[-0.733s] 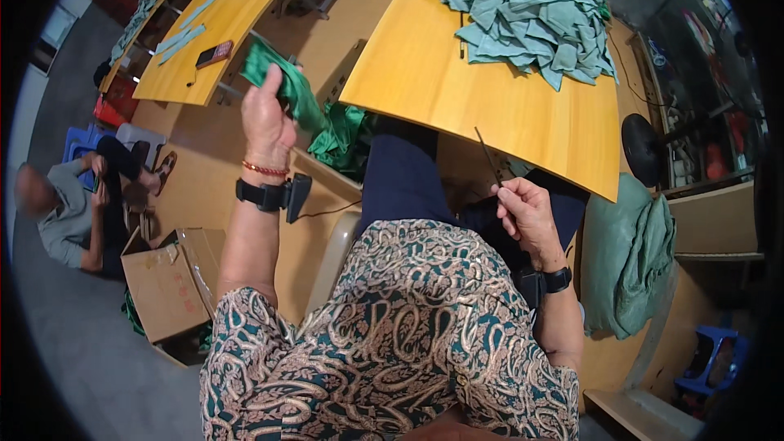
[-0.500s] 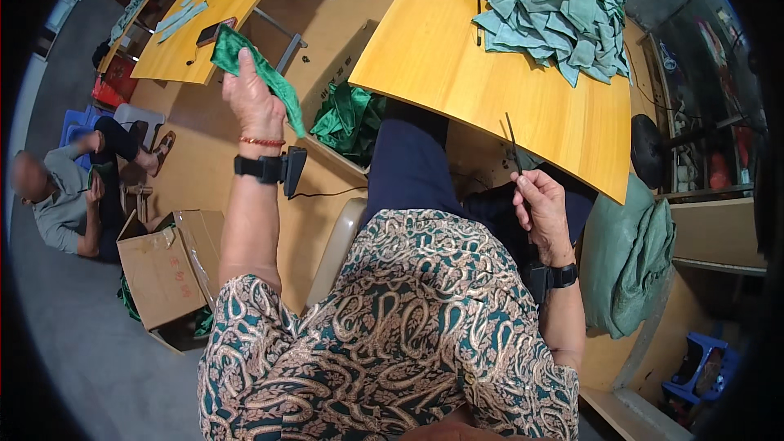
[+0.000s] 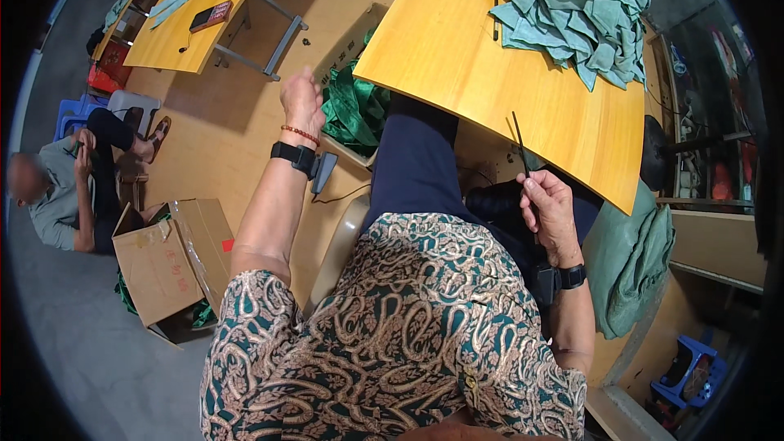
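My left hand is beside a cardboard box of shiny green cloth, just left of the yellow table. Its fingers are foreshortened and blurred, and I cannot see anything in them. In front of my right knee, near the table's front edge, my right hand is closed around a thin black stick. The stick points up and slightly left, its tip overlapping the tabletop in view. Its lower part is hidden by the fingers.
A pile of pale green cloth pieces covers the far part of the yellow table; another black stick lies beside it. Another table stands far left. A seated person is left, near an open cardboard box. A green sack stands right.
My left hand has moved right and toward the box; the green velvety strip it held up is no longer seen in it. My right hand still holds the stick, nearly unmoved.
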`<state>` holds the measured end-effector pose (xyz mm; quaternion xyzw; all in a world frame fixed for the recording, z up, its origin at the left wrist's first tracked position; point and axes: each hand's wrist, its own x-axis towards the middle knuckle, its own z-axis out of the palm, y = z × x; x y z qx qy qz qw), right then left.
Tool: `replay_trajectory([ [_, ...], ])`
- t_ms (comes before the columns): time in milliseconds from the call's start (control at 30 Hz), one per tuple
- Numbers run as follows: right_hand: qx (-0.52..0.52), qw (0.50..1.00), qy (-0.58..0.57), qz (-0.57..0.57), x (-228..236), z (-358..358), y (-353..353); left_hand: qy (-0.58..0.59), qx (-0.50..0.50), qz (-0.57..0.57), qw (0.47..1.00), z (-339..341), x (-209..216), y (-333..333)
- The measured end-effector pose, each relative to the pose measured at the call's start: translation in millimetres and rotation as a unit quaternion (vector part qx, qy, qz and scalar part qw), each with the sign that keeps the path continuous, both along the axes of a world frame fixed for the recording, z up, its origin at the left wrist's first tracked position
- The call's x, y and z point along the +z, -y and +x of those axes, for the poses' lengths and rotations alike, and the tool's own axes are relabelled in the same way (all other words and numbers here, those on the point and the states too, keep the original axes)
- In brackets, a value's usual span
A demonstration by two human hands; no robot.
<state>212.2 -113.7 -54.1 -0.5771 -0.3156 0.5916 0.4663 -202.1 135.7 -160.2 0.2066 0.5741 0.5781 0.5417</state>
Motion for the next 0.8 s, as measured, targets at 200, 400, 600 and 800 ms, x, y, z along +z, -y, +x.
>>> replay_trajectory([
  [200, -0.047, 0.997, -0.040, 0.048, 12.1, 17.6, -9.1, -0.006, -0.156, 0.207, 0.966, 86.7, 132.2, 15.2],
  [400, -0.084, 0.988, -0.112, 0.064, 16.4, 20.9, -4.1, -0.178, -0.368, 0.181, 0.894, 152.8, 150.0, 27.6],
  [600, -0.063, 0.986, -0.132, 0.080, 16.6, 10.2, 5.6, -0.366, -0.469, 0.297, 0.746, 185.4, 150.6, 25.9],
  [800, -0.057, 0.986, -0.123, 0.097, 10.0, -6.2, 10.9, -0.551, -0.420, 0.356, 0.628, 230.9, 167.3, 16.2],
])
